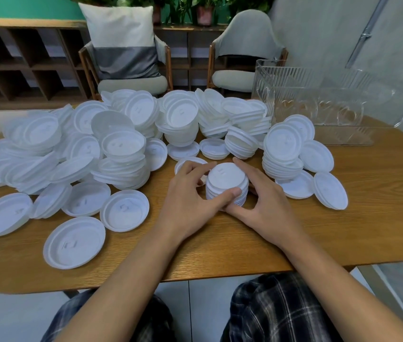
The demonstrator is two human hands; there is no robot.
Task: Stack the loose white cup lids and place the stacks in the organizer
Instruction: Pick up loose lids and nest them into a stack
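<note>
One short stack of lids (227,183) sits mid-tabletop (220,245), gripped by both curled hands: left hand (190,193) at its 9 o'clock, right hand (264,201) at 3. One clear organizer (318,107) stands at 2 o'clock. Loose lids (124,144), too many to count, spread from 8 to 2.

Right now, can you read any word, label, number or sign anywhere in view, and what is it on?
No readable text anywhere.
lids: a small raised mark on each top, more a shape than letters, too faint to read.
stack: the same raised mark on its top lid, unreadable.
organizer: clear ribbed plastic, no label or print visible.
</note>
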